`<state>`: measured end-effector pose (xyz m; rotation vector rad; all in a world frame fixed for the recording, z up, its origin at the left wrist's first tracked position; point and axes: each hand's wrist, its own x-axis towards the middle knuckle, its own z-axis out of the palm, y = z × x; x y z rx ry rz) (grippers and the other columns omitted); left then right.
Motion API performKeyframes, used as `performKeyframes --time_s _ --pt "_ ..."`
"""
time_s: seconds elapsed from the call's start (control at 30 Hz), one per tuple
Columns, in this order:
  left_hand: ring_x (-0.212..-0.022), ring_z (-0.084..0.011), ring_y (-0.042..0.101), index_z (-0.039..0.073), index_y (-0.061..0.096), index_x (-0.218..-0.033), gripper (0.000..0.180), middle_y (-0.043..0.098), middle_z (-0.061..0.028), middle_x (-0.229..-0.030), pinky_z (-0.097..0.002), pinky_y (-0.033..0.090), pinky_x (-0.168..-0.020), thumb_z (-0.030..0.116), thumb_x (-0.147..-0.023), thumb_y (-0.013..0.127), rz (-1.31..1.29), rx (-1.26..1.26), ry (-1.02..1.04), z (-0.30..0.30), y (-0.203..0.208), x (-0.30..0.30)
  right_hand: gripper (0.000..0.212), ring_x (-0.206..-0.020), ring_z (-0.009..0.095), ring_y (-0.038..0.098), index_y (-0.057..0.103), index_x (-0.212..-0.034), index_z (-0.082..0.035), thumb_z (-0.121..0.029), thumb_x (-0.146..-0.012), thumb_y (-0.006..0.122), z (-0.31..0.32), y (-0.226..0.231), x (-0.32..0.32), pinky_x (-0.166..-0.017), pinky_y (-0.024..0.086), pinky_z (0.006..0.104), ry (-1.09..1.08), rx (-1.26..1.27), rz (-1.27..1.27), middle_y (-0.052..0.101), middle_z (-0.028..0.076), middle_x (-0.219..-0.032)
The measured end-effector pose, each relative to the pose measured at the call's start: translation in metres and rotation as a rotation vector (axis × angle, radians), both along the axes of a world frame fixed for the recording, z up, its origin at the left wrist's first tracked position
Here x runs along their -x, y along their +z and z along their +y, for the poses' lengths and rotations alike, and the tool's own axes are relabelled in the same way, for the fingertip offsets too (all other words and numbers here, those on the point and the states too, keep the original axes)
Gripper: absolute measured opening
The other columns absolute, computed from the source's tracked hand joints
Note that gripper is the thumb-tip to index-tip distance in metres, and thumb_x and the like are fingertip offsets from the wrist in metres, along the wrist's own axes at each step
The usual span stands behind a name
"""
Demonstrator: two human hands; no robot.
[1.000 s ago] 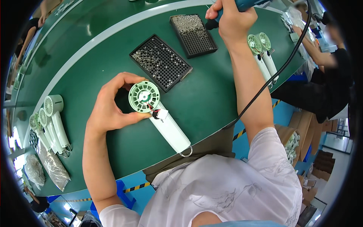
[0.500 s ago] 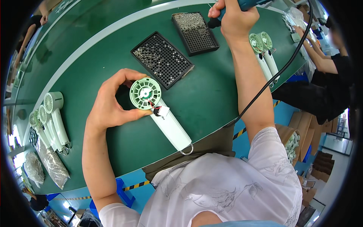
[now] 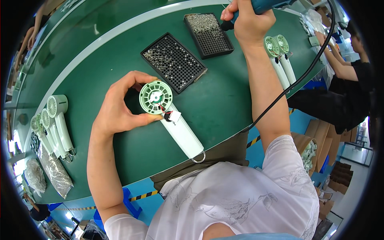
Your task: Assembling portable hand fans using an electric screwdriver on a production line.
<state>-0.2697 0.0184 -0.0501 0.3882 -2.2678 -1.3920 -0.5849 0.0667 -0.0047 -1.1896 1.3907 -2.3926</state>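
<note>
A pale green and white handheld fan (image 3: 182, 134) lies slanted across the green table, its round head toward the far left and its metal loop at the near edge. Red wires and a small white connector show at its neck. My left hand (image 3: 122, 102) grips the head between thumb and fingers. Up at the top edge, my right hand (image 3: 252, 24) is wrapped round a blue electric screwdriver (image 3: 266, 5), partly cut off by the frame. Its dark tip is close to a black screw tray (image 3: 214, 53); a second perforated tray (image 3: 184, 84) with loose screws is nearer the fan.
Several fans (image 3: 56, 128) and clear plastic bags (image 3: 54, 172) lie at the left. Two open-headed fans (image 3: 283, 66) rest beyond my right forearm. A black cable (image 3: 298, 76) hangs across that arm. A co-worker (image 3: 348, 72) works at the far right.
Hardly anything differs. The fan, the trays and my hands appear shifted very slightly in the picture; both grips are the same. The co-worker at the right has moved a little.
</note>
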Motion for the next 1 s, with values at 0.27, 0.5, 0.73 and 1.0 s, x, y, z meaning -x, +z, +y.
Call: performKeyframes --time_s 0.27,0.5,0.73,1.0 --pt "-0.096 -0.018 0.066 0.001 0.067 -0.118 0.065 0.072 -0.0073 -0.112 -0.0317 0.051 -0.088 0.021 -0.063 0.096 0.028 0.03 0.001 0.002 0.0 -0.002 0.017 -0.042 0.014 0.054 0.063 -0.092 0.0 -0.013 -0.101 0.069 0.009 0.017 -0.012 -0.043 0.047 0.0306 0.005 0.089 -0.127 0.057 0.004 -0.06" --pt "-0.097 -0.0189 0.067 0.002 0.067 -0.12 0.065 0.072 -0.0069 -0.112 -0.0327 0.052 -0.087 0.022 -0.065 0.096 0.078 0.049 -0.011 0.006 0.001 0.002 0.018 -0.043 0.014 0.055 0.063 -0.091 0.0 -0.013 -0.1 0.069 0.006 0.005 0.0 -0.043 0.048 0.0303 -0.018 0.065 0.0 0.057 0.004 -0.059" --pt "-0.096 -0.0189 0.067 0.002 0.067 -0.118 0.066 0.073 -0.007 -0.111 -0.033 0.053 -0.087 0.024 -0.064 0.096 0.034 0.017 0.0 0.003 0.0 0.0 0.02 -0.043 0.014 0.056 0.063 -0.088 0.0 -0.015 -0.1 0.071 0.001 0.0 0.003 -0.043 0.047 0.0287 -0.017 0.039 -0.009 0.057 0.003 -0.059" --pt "-0.095 -0.0195 0.068 0.003 0.067 -0.119 0.067 0.073 -0.0073 -0.111 -0.0335 0.053 -0.088 0.025 -0.063 0.097 0.037 0.017 0.003 0.002 0.0 0.0 0.021 -0.043 0.014 0.056 0.062 -0.086 -0.001 -0.015 -0.1 0.071 -0.001 -0.001 0.004 -0.042 0.046 0.0277 -0.018 0.016 -0.038 0.056 0.003 -0.059"
